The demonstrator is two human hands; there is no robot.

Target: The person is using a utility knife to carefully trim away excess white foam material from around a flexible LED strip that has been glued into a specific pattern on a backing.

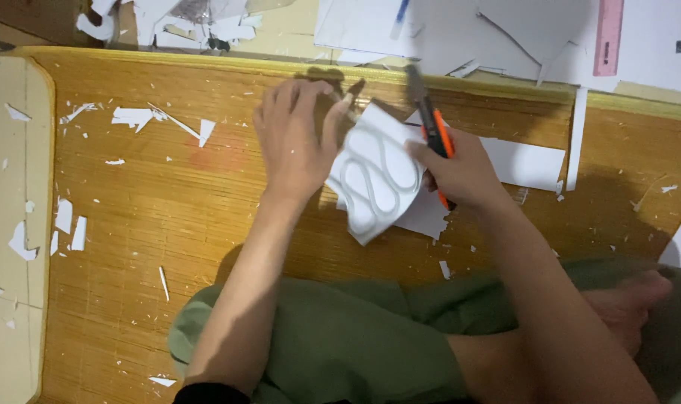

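A woven bamboo mat is covering the floor, littered with white paper scraps, and the person is sitting on it cross-legged in green trousers. The white foam-board piece with wavy cut grooves is lying tilted near the mat's far edge, between both hands. The left hand is gripping the piece's upper left corner, its fingers curled over and pinching the edge. The right hand, just right of the piece, is wrapped tightly around an orange and black utility knife, whose tip is pointing away toward the mat's far edge. The blade is working close to the left fingers, so a slip along a curved groove could nick them or tear the thin strips. A flat white sheet is lying under and right of the piece, and a pink ruler is resting beyond the mat among loose offcuts, crowding the space ahead.
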